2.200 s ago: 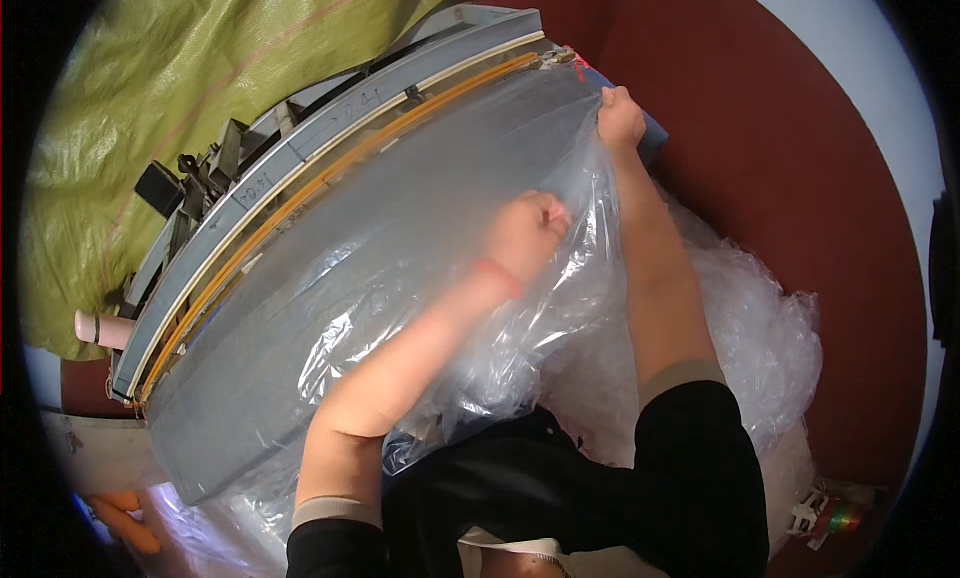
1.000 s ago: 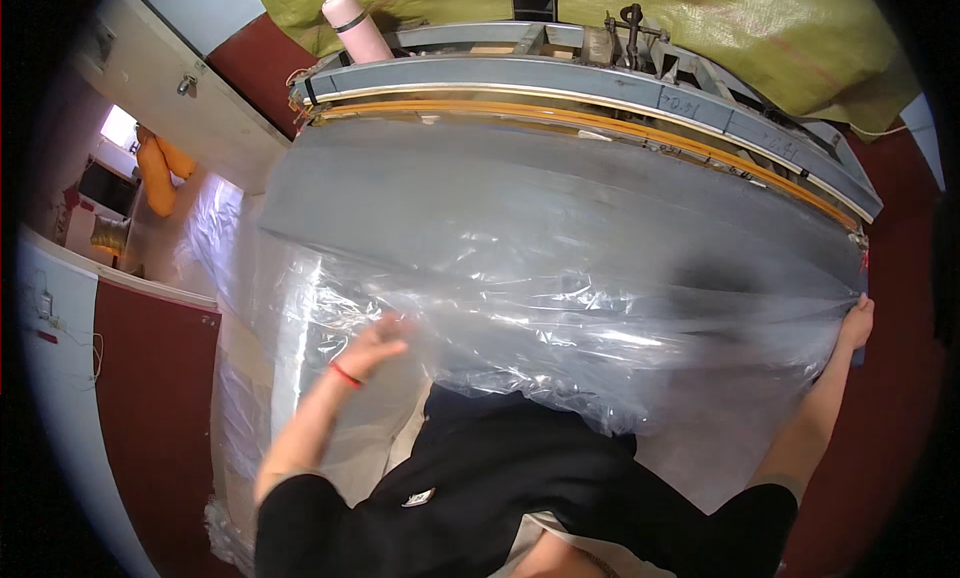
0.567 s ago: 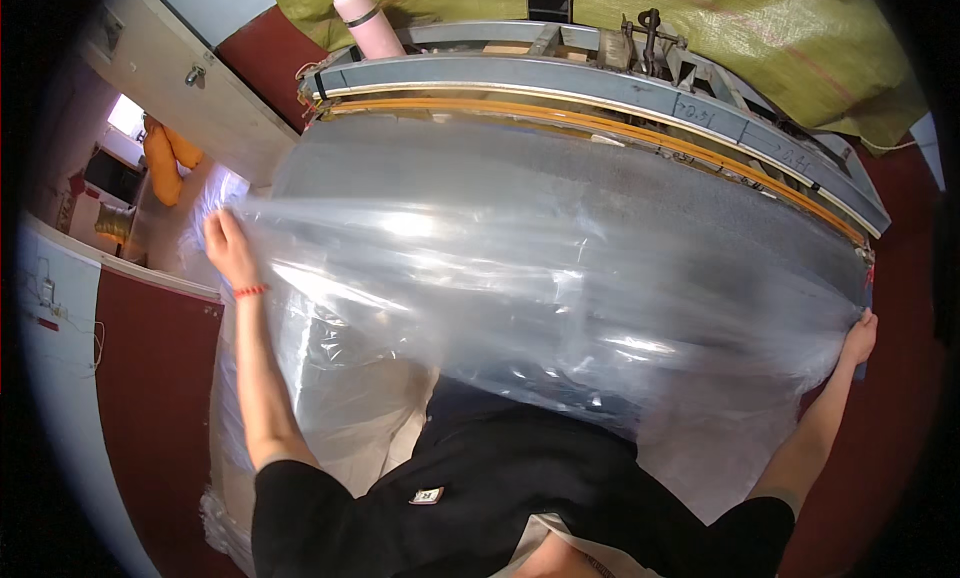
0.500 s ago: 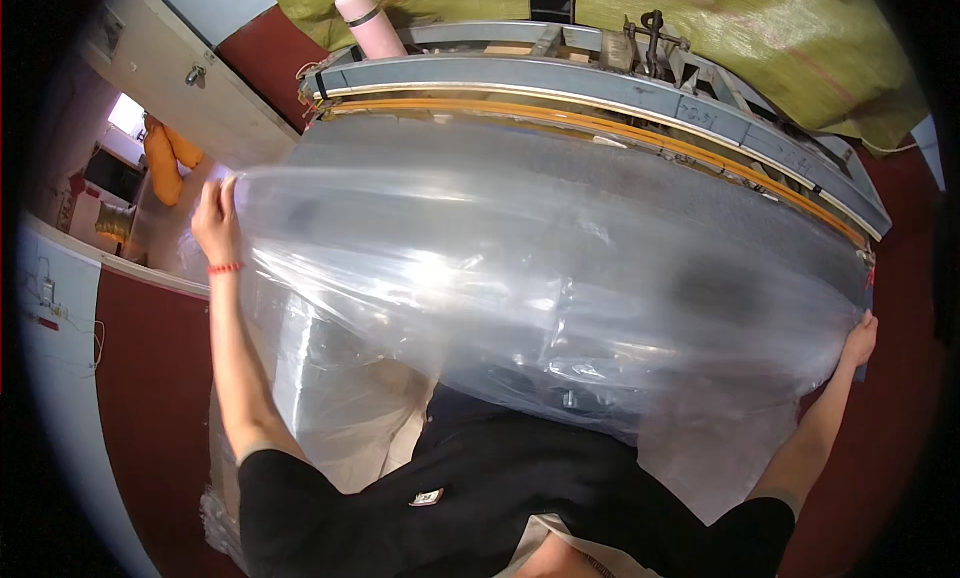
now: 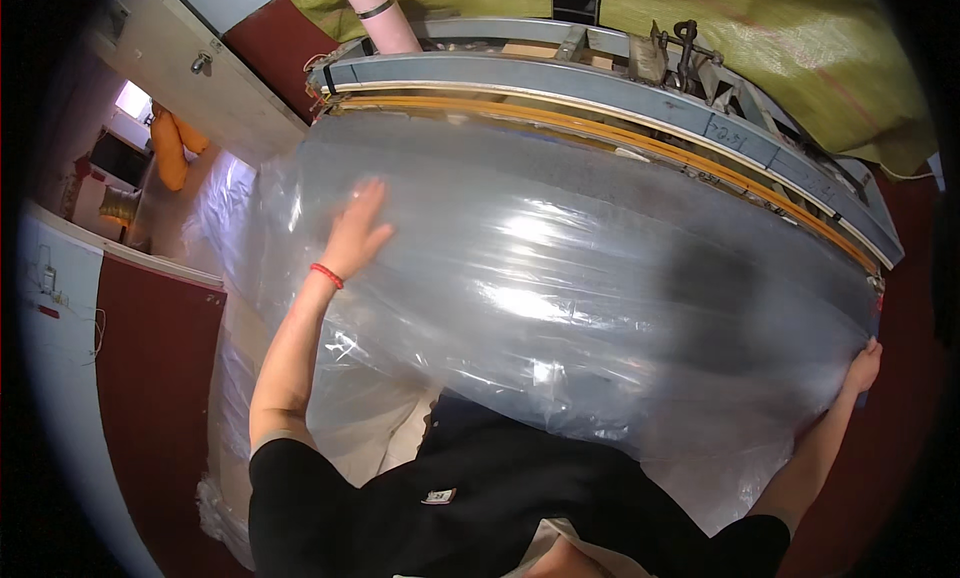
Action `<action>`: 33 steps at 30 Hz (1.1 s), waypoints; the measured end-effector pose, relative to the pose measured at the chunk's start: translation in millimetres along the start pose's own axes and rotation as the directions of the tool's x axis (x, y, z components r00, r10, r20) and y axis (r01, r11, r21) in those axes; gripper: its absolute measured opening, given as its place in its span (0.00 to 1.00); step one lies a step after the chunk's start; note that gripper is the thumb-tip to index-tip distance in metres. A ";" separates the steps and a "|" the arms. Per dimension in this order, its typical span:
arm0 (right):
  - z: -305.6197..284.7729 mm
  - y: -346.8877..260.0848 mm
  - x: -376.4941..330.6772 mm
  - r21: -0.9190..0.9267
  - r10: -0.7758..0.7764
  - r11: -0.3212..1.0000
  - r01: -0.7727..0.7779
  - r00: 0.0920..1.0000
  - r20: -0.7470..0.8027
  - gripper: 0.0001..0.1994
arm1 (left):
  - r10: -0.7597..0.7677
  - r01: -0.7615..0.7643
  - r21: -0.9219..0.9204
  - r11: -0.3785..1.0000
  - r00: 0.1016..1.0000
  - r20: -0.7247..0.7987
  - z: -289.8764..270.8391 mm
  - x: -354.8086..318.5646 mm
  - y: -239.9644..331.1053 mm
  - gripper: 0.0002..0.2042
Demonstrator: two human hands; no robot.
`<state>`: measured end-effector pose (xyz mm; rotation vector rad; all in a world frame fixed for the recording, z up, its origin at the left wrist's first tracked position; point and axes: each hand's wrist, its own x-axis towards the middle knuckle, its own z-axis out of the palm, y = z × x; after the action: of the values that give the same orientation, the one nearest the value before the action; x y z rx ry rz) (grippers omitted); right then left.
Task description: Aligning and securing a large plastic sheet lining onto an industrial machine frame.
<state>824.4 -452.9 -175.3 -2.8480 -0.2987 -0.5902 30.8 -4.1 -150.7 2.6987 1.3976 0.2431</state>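
Observation:
A wide sheet of clear plastic film [image 5: 520, 268] stretches across the grey work surface in front of me and drapes down toward my body. My left hand [image 5: 357, 233], with a red bracelet at the wrist, lies on or just over the film's left part, fingers extended and holding nothing. At the far right edge my right hand [image 5: 866, 363] is closed on the film's edge, the arm reaching out to the side. Shiny creases run through the film between the two hands, and loose film hangs past the left end of the surface.
Behind the film runs a long grey metal bar frame [image 5: 620, 103] with orange strips [image 5: 560, 121]. A pink bottle [image 5: 383, 18] stands at its left end; a metal clamp [image 5: 686, 56] sits toward its right. Green-yellow woven sheeting [image 5: 760, 58] hangs behind. An open door [image 5: 200, 68] is at left.
My left hand has let go of the film's left edge and moved right onto the sheet, fingers spread. The film's left side has dropped outward. My right hand keeps its grip at the right edge.

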 end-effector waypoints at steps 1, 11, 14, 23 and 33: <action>3.2 9.3 2.4 -0.004 -0.001 1.000 0.001 1.000 -0.001 0.20 | 0.000 0.000 -0.003 1.000 1.000 0.002 0.6 2.5 -2.0 0.31; 25.0 41.2 20.2 0.158 0.016 0.987 -0.006 0.998 -0.061 0.21 | 0.094 -0.092 0.091 0.992 0.995 -0.025 -0.8 48.1 2.7 0.27; 44.9 85.1 45.8 0.380 -0.004 0.925 0.010 1.000 -0.017 0.22 | 0.062 -0.059 0.063 0.996 0.997 -0.053 7.4 64.2 0.3 0.25; -45.9 117.9 19.7 0.929 0.138 0.285 -0.237 0.969 0.205 0.22 | 0.050 -0.017 0.080 0.997 0.898 -0.438 -4.8 102.4 33.0 0.10; -72.7 70.3 19.0 0.890 0.334 0.389 -0.239 0.937 0.106 0.14 | -0.294 -0.059 -0.615 0.787 0.839 -0.457 10.6 132.5 15.8 0.09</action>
<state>831.8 -535.4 -114.2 -1.7279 -0.0416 -0.3158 120.6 95.1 -145.6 2.0440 1.2796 1.2818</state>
